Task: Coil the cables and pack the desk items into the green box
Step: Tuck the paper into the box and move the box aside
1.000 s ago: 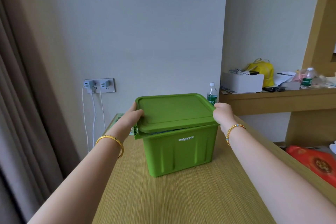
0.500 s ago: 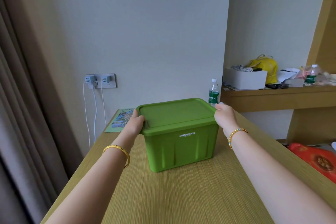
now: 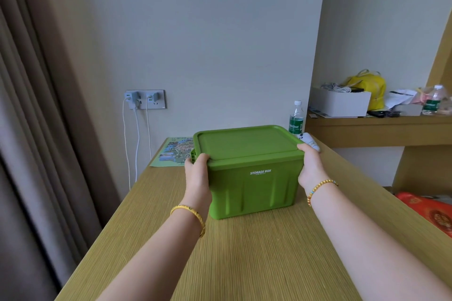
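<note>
Toward the desk's [image 3: 244,264] far edge, the green box [image 3: 254,190] sits lidded between 2 hands: left hand [image 3: 197,176] and right hand [image 3: 309,166] clasp its short ends, equally near.

You are standing at a wooden desk [image 3: 256,252] with a fine straw-like grain, running away from you to the wall. The green box [image 3: 252,186], its lid on, is sitting directly on the desk near the middle. Behind the box to the left, a printed map sheet [image 3: 175,153] is lying flat at the far edge. Behind its right corner, a water bottle [image 3: 296,118] is standing upright, and a small white object [image 3: 310,142] is lying just beside it; what it is cannot be told.
</note>
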`<state>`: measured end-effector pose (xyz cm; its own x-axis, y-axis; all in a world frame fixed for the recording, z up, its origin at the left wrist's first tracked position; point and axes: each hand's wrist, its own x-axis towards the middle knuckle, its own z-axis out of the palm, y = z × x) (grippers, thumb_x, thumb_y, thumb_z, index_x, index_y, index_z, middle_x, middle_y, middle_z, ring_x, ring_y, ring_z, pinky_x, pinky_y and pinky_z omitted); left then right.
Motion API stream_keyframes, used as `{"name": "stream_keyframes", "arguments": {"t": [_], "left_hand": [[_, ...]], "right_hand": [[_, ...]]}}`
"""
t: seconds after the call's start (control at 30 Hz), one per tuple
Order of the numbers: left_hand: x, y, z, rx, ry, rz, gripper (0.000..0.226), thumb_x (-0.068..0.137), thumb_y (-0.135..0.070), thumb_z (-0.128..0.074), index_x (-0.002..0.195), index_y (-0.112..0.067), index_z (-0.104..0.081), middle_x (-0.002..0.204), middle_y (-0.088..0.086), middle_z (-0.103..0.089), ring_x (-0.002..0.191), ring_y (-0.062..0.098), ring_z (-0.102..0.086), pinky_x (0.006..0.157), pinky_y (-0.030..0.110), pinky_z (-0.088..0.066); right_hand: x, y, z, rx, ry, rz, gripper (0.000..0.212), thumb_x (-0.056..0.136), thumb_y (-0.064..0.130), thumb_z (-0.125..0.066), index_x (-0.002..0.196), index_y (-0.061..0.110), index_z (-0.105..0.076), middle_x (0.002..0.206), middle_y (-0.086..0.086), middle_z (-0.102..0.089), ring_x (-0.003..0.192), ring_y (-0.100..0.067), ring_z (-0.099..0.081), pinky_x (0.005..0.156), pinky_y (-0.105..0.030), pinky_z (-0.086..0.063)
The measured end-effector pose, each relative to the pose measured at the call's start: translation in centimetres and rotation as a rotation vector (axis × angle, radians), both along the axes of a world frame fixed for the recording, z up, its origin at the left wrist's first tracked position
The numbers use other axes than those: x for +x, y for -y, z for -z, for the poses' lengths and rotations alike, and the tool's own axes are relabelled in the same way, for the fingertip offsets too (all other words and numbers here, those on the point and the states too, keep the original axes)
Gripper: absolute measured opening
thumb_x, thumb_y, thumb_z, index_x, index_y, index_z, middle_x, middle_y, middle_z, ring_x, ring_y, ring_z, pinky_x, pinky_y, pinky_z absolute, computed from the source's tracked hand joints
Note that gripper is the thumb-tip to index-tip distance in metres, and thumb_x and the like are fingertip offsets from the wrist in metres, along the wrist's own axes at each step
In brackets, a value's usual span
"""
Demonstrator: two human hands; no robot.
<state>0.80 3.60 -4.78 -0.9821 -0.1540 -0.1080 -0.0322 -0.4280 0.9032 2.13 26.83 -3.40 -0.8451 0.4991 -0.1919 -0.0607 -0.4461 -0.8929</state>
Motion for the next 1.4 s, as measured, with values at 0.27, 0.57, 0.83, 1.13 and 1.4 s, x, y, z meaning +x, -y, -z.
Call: {"name": "stream_keyframes", "arguments": {"t": [0.27, 0.57, 0.83, 1.13, 1.4], "left_hand": [[-4.8, 3.2, -1.8, 0.056, -0.023, -0.031, 0.031, 0.078, -0.021, -0.054, 0.107, -0.013, -0.055, 0.091, 0.007, -0.057, 0.08, 0.022, -0.054, 0.069, 0.03, -0.043], [-16.4, 7.3, -7.4, 0.018, -0.102, -0.052, 0.008, 0.081, -0.019, -0.051, 0.082, -0.014, -0.057, 0.081, 0.006, -0.058, 0.076, 0.023, -0.054, 0.074, 0.031, -0.042], [-25.4, 9.3, -5.0, 0.001, -0.059, -0.109, 0.02, 0.084, -0.02, -0.047, 0.064, -0.018, -0.052, 0.04, -0.006, -0.057, 0.047, 0.014, -0.054, 0.046, 0.017, -0.04], [-31.1, 10.7, -1.6, -0.118, -0.028, -0.102, 0.012, 0.08, -0.023, -0.051, 0.071, -0.017, -0.05, 0.067, 0.0, -0.047, 0.061, 0.014, -0.043, 0.057, 0.026, -0.032], [-29.4, 10.5, -1.6, -0.44, 0.005, -0.215, 0.035, 0.089, -0.03, -0.039, 0.118, -0.011, -0.045, 0.116, 0.01, -0.051, 0.103, 0.026, -0.05, 0.079, 0.032, -0.039]], "right_hand": [[-3.8, 2.8, -1.7, -0.034, -0.033, -0.043, 0.056, 0.081, 0.025, -0.061, 0.133, 0.012, -0.047, 0.142, -0.009, -0.044, 0.131, -0.027, -0.04, 0.112, -0.047, -0.028], [-15.1, 6.8, -5.4, 0.009, -0.136, -0.091, 0.05, 0.08, 0.022, -0.057, 0.129, 0.012, -0.051, 0.14, -0.01, -0.044, 0.13, -0.028, -0.04, 0.11, -0.049, -0.03], [-25.3, 9.5, -2.8, 0.061, -0.099, -0.156, 0.055, 0.079, 0.027, -0.059, 0.131, 0.012, -0.047, 0.139, -0.011, -0.046, 0.129, -0.029, -0.041, 0.109, -0.053, -0.029], [-29.9, 10.0, 1.2, 0.123, -0.07, -0.188, 0.048, 0.076, 0.032, -0.06, 0.119, 0.012, -0.05, 0.126, -0.012, -0.054, 0.12, -0.031, -0.049, 0.106, -0.052, -0.034], [-27.3, 10.4, 0.4, 0.416, 0.012, -0.128, 0.048, 0.09, 0.051, -0.044, 0.115, 0.01, -0.041, 0.085, 0.002, -0.044, 0.076, -0.013, -0.045, 0.057, -0.026, -0.033]]}}
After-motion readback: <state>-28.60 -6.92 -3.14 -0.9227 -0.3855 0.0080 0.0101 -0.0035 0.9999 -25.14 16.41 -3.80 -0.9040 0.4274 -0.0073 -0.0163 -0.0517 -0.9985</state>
